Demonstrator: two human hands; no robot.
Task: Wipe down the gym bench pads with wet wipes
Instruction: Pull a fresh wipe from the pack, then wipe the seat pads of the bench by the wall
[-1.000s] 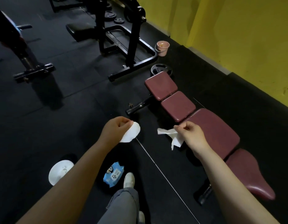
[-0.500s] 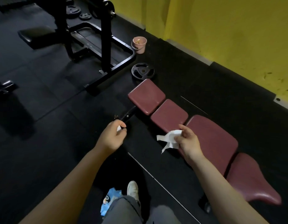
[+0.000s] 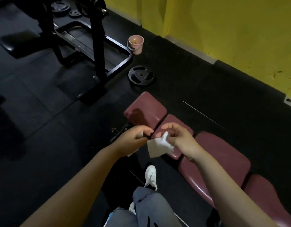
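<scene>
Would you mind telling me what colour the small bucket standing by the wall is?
The small bucket is pale pink, seen best in the head view.

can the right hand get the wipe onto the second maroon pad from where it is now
Probably yes. The right hand holds the wipe directly above the second maroon pad, nothing lying between; the left hand sits beside it, off that pad.

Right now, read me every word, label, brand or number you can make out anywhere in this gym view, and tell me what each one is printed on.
No text here can be read.
Round black iron weight plate on the floor: any raised marks are too dark and small to read.
Blue packet by the grey trouser leg: mostly hidden, print unreadable.
White wet wipe, maroon padded bench pads, pink plastic bucket: no lettering visible.
</scene>
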